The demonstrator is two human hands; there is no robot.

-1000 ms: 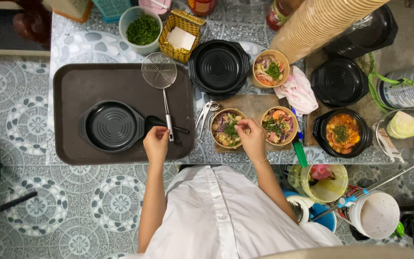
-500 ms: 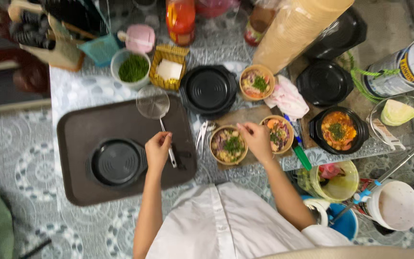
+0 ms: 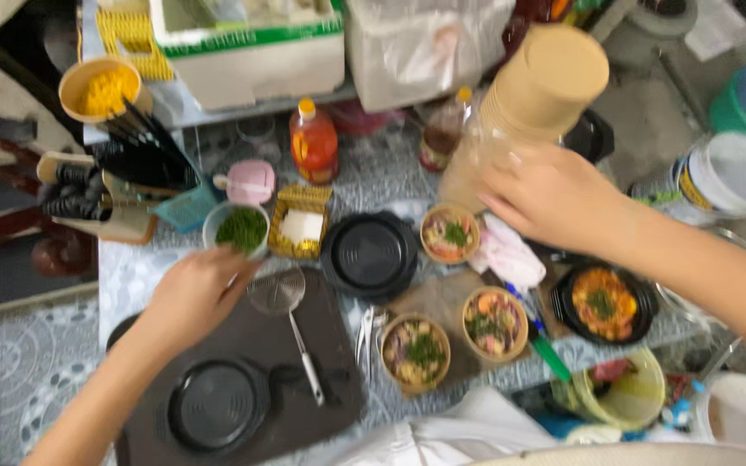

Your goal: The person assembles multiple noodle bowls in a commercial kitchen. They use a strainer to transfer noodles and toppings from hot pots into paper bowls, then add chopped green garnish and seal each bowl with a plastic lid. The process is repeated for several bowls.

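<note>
- Bowl of chopped greens (image 3: 241, 229): round, pale-rimmed, at the back left of the desk (image 3: 131, 276), just beside a small yellow basket (image 3: 301, 223) with a white block inside.
- Left hand (image 3: 196, 293): just in front of that bowl, fingertips at its near rim or touching it; blur hides which. Grip loosely curled, grasping nothing visible.
- Bowl lies straight ahead and slightly right of the left hand, far nearer to it than to the right hand; being round, no long axis to line up with.
- Right hand (image 3: 554, 197): well apart, at the right back, fingers spread against the side of a tall tilted stack of brown paper cups (image 3: 528, 112); whether clenched on it or only resting, cannot tell.
- Wire skimmer (image 3: 278, 293): on the dark tray (image 3: 243, 414), mesh head just right of the left hand, handle running toward the near edge.
- Black round lid (image 3: 218, 404) on the tray; black bowl (image 3: 370, 255) beyond it.
- Three filled paper bowls (image 3: 416, 352) and a black bowl of orange food (image 3: 604, 304) in the middle and right.
</note>
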